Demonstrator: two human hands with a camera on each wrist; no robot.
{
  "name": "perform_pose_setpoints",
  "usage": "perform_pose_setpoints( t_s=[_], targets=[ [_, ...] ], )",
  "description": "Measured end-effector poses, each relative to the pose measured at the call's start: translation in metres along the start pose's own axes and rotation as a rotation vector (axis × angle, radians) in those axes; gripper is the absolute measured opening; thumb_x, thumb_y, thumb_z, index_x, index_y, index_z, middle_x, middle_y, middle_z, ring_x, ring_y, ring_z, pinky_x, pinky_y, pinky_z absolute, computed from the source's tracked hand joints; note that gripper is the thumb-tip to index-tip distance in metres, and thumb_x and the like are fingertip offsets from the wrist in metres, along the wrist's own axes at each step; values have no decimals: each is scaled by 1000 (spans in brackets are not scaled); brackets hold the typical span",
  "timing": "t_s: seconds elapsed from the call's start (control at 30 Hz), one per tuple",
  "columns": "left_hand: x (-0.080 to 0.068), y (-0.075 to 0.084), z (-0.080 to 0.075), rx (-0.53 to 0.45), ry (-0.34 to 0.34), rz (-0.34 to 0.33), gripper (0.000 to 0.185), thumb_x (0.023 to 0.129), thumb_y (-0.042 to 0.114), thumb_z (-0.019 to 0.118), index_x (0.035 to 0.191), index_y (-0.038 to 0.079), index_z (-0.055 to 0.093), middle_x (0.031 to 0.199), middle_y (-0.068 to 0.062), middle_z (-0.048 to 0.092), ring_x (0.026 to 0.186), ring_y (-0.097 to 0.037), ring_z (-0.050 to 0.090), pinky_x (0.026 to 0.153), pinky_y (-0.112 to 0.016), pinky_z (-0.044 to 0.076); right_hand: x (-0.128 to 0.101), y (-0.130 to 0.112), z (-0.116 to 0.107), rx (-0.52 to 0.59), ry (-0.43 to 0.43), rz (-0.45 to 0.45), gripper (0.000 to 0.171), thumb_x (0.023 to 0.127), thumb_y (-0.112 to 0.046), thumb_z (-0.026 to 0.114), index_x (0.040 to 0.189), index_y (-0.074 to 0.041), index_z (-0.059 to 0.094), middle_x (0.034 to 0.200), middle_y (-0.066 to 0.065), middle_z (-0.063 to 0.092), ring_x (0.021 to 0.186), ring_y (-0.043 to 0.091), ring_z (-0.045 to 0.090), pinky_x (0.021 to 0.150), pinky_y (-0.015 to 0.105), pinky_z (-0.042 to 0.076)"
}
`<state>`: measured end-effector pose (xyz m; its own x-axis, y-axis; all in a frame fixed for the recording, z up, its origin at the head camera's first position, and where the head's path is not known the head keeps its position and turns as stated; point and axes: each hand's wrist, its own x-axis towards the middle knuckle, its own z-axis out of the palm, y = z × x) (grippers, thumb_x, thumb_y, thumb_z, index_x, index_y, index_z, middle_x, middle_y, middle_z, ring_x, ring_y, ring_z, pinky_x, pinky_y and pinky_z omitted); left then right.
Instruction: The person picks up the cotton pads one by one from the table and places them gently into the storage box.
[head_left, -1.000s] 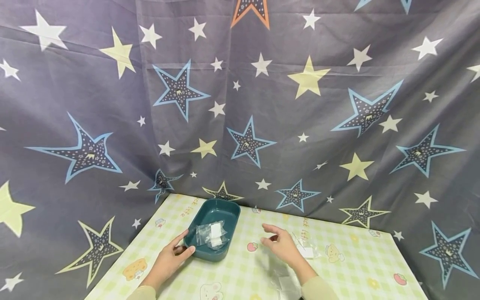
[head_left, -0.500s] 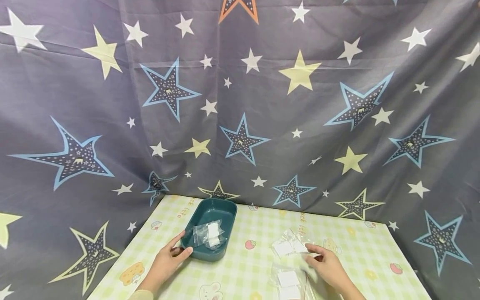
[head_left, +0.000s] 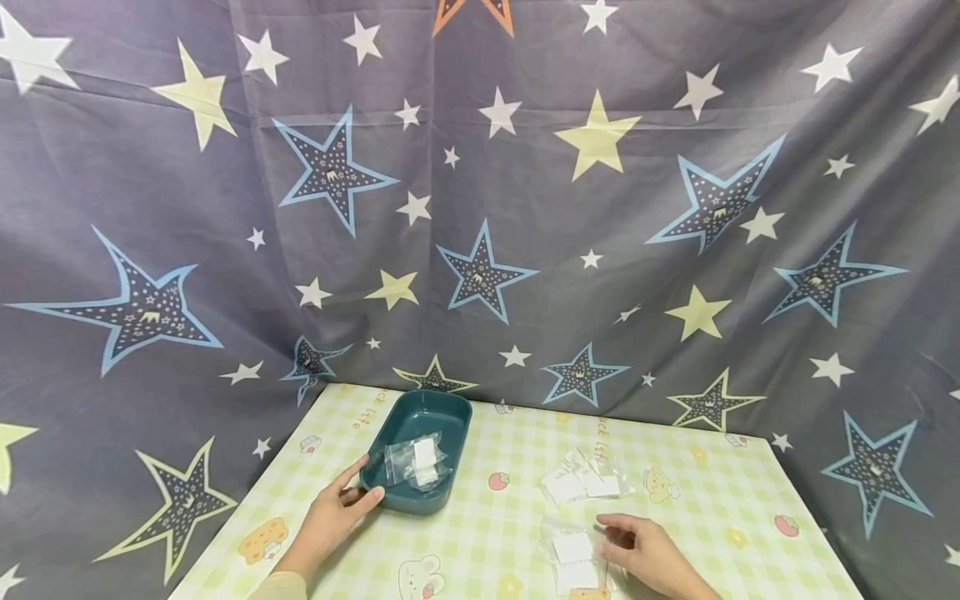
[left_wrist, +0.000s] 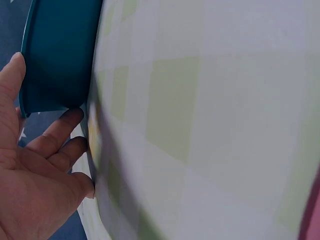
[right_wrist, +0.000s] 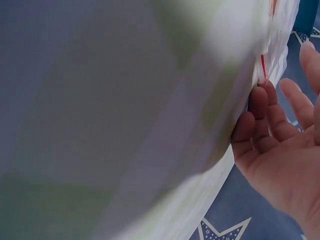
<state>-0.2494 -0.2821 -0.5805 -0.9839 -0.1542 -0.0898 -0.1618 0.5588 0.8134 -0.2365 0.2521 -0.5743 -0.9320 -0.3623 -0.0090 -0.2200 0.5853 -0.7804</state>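
Left hand [head_left: 330,521], near table's [head_left: 480,525] left edge: fingers relaxed, thumb against rim of teal oval tray [head_left: 450,417]. Tray holds clear crinkly packets [head_left: 415,460] with white squares. Centre-right: loose packets [head_left: 581,483]. Front edge: right hand [head_left: 645,554], fingertips on packet [head_left: 572,560], partly cut off; no grasp visible.

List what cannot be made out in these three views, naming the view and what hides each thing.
- White pieces inside the clear bags: head view, too small to identify.
- Lower bags: head view, cut by the bottom edge.
- Tray contents: left wrist view, its wall hides them.
- Right hand contact with bags: right wrist view, blurred.
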Motion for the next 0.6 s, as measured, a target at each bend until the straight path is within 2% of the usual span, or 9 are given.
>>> perform_pose_setpoints(
  t_s=[0.17,0.37,0.6],
  targets=[
    [-1,1,0,-13,-3,-1,83,99,56,73,168,27,39,146,-31,63,138,-45,62,108,-59,55,3,-6,6,-43,-2,-21,53,92,-26,85,134,3,71,95,-1,70,77,-2,54,68,20,49],
    [-4,4,-1,-9,-3,-1,83,99,56,73,168,26,39,146,-31,63,138,-45,62,109,-59,54,9,-6,13,-92,-11,21,55,88,-24,89,136,-3,71,95,-1,67,76,-1,50,68,21,47],
    [-4,6,-1,-8,2,-10,82,99,57,73,168,28,39,146,-31,63,138,-45,62,109,-59,54,11,-7,15,-25,4,28,48,91,-16,85,133,2,71,85,-4,64,71,1,53,66,21,48]
  ],
)
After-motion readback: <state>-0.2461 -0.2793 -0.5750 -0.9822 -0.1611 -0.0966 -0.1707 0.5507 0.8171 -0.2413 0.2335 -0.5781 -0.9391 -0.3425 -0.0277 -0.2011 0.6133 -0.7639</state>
